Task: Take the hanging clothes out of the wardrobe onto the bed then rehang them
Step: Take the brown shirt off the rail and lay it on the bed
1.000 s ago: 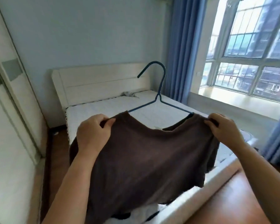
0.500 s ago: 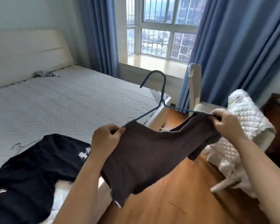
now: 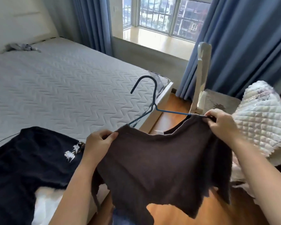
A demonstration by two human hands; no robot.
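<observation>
A dark brown shirt (image 3: 161, 163) hangs on a blue wire hanger (image 3: 154, 101), held up in front of me over the bed's corner and the floor. My left hand (image 3: 99, 145) pinches the shirt's left shoulder over the hanger end. At the other shoulder, my right hand (image 3: 222, 124) grips the fabric and hanger tip. The hook stands upright above the neckline. A black garment with a white print (image 3: 28, 159) lies spread on the bed (image 3: 63, 82) at lower left. The wardrobe is out of view.
A white chair (image 3: 201, 75) draped with a quilted white cover (image 3: 263, 120) stands right of the bed's foot. Blue curtains (image 3: 243, 46) frame the window. Wooden floor (image 3: 217, 213) lies below the shirt. A small grey cloth (image 3: 21, 47) sits near the headboard.
My view has swung right from the headboard and wall toward the window and chair. Both hands keep the same hold on the shirt's shoulders, and the hanger stays upright.
</observation>
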